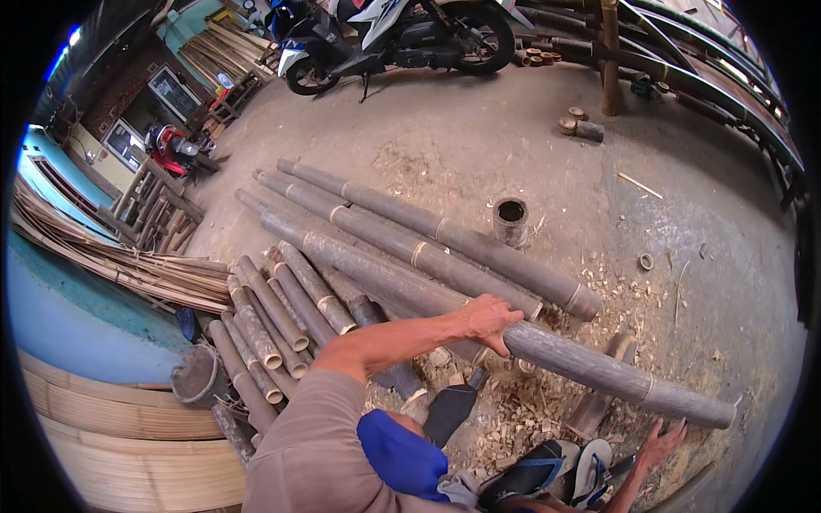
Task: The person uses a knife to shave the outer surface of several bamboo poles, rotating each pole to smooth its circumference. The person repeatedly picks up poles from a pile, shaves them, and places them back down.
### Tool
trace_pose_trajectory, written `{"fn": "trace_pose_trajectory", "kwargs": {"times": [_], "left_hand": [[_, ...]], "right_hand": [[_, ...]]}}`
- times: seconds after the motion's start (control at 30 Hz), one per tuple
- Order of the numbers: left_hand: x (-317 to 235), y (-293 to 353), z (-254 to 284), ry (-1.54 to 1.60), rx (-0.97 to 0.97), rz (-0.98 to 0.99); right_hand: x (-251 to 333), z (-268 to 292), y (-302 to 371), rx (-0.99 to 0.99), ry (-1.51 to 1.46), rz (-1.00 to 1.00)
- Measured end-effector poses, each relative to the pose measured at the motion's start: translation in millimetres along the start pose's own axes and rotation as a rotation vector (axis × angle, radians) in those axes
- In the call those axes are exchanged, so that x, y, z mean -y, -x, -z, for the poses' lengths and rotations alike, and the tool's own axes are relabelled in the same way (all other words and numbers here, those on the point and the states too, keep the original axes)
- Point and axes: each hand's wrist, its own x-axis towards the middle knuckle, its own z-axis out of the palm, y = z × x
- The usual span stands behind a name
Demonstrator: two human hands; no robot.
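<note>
My left hand (pixel 493 323) is wrapped over a thick grey-brown bamboo pole (pixel 599 368), thumb on the near side. The pole slants down to the right, with a pale node ring near its right end. My forearm hides part of it, so I cannot tell whether it runs on to the far left. My right hand (pixel 658 445) is just below the pole's right end, fingers spread and holding nothing I can see. Under the pole lies a shorter bamboo piece (pixel 592 412) among wood chips (pixel 522 419).
Long bamboo poles (pixel 436 227) lie beyond my left arm. Shorter cut lengths (pixel 274 316) are stacked at left beside a bucket (pixel 198 376). An upright bamboo stub (pixel 510 224) stands ahead. Sandals (pixel 590 470) are near my right hand. A motorbike (pixel 402 43) is parked at the back.
</note>
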Motion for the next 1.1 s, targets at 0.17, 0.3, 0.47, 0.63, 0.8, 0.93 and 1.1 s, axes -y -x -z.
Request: {"fn": "trace_pose_trajectory", "kwargs": {"times": [0.17,0.3,0.47,0.63,0.8,0.93,1.1], "left_hand": [[-27,21,-29,0.089,0.008,0.029],[-26,30,-46,0.075,-0.011,0.039],[-48,12,-45,0.073,0.057,-0.024],[-68,-4,-68,0.045,0.013,-0.073],[-97,-2,-59,0.035,0.036,0.043],[-115,-17,-37,0.122,0.195,0.070],[-103,-9,-49,0.141,0.147,0.035]], "right_hand": [[21,-11,93,0.360,0.347,-0.243],[26,2,112,0.486,0.305,-0.374],[-50,-53,148,0.336,-0.365,-0.498],[-72,-9,116,0.087,-0.805,-0.864],[40,69,92,0.134,-0.673,-0.577],[40,73,85,0.181,-0.486,-0.371],[95,94,68,0.442,-0.283,-0.130]]}}
